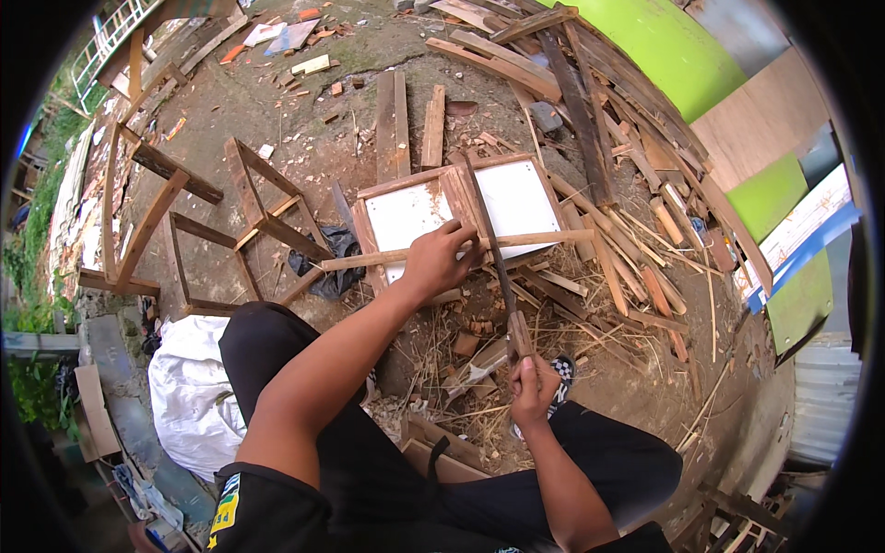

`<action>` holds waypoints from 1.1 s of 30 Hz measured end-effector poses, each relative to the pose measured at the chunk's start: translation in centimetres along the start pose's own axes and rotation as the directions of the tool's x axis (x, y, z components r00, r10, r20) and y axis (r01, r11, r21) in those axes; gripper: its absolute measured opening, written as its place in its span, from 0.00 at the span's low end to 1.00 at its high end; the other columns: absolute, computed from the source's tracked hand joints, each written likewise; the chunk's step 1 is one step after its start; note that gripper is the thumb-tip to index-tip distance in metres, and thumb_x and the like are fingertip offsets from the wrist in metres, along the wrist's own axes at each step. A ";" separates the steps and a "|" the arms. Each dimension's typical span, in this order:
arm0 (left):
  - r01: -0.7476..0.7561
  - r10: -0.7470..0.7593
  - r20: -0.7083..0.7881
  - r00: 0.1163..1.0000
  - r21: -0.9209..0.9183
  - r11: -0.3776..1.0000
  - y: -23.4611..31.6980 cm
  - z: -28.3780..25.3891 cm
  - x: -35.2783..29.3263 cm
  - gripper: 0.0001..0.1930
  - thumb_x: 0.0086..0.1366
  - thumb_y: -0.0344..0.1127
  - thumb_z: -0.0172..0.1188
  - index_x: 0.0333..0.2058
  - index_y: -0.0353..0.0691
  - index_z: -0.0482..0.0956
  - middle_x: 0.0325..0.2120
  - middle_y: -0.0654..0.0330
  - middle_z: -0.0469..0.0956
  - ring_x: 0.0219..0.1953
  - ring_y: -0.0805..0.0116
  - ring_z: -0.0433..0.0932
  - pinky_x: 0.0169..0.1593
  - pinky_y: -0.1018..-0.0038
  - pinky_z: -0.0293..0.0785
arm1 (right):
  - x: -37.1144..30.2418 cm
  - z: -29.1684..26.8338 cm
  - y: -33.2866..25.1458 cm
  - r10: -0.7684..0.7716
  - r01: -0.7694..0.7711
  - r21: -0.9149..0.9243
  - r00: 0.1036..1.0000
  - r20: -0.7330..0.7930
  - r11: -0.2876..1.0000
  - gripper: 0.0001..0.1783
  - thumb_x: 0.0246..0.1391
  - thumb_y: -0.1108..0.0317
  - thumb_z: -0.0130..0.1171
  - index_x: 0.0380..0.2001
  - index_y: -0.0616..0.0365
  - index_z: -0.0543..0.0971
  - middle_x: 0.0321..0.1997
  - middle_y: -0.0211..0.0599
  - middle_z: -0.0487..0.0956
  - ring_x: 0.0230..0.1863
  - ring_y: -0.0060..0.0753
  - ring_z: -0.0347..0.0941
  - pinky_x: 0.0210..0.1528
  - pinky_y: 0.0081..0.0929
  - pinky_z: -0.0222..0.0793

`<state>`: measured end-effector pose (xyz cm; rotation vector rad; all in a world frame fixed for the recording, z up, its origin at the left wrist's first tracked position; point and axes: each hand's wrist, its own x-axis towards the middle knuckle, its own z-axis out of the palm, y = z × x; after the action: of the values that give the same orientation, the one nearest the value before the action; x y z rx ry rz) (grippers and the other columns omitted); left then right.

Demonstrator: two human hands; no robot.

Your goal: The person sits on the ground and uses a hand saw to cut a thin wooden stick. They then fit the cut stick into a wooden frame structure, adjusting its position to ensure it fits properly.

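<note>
My right hand (535, 392) is closed round the wooden handle of a handsaw (518, 334). The saw's long, dark blade points away from me and crosses a thin wooden strip (544, 239). My left hand (444, 261) grips that strip just left of the blade, pressing it down with bent fingers. Under the strip is a wooden frame (403, 186) with two white panels and a wide middle board; sawdust is scattered on the left panel. Whether the teeth have cut into the strip cannot be made out.
Several open wooden frames (253, 198) stand to the left, beside a black plastic bag (336, 263). A heap of planks and sticks (636, 175) lies at the right. Two boards (394, 124) lie beyond the panelled frame. A white sack (189, 396) sits by my left knee. Offcuts litter the ground.
</note>
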<state>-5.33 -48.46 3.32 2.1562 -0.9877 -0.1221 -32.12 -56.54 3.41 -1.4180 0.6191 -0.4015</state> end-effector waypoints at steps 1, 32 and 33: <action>-0.007 0.007 0.009 1.000 0.013 1.000 0.0 0.0 0.0 0.09 0.66 0.42 0.66 0.35 0.44 0.81 0.33 0.54 0.80 0.35 0.46 0.81 0.37 0.55 0.77 | 0.0 0.0 0.2 -0.018 0.018 -0.031 1.000 -0.001 0.999 0.23 0.73 0.58 0.47 0.23 0.59 0.68 0.19 0.28 0.67 0.17 0.15 0.57 0.21 0.19 0.52; 0.129 -0.124 0.146 0.982 -0.024 0.991 0.0 0.0 1.2 0.13 0.67 0.49 0.65 0.34 0.45 0.83 0.27 0.60 0.86 0.32 0.57 0.86 0.36 0.61 0.79 | -3.0 1.4 1.4 -0.110 0.089 -0.260 0.992 -0.067 0.961 0.27 0.72 0.59 0.45 0.17 0.60 0.68 0.13 0.27 0.66 0.15 0.17 0.59 0.21 0.22 0.52; 0.106 -0.105 0.129 0.986 -0.008 0.994 -0.1 0.1 1.1 0.14 0.67 0.49 0.66 0.34 0.45 0.84 0.27 0.60 0.87 0.31 0.57 0.86 0.36 0.61 0.79 | -3.2 1.4 1.2 -0.120 0.098 -0.272 0.991 -0.066 0.957 0.27 0.72 0.59 0.45 0.17 0.60 0.68 0.13 0.27 0.66 0.14 0.18 0.59 0.21 0.23 0.52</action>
<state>-4.50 -49.23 3.45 2.2091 -0.9407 -0.3218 -33.83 -53.35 2.74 -1.7075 0.6825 -0.4785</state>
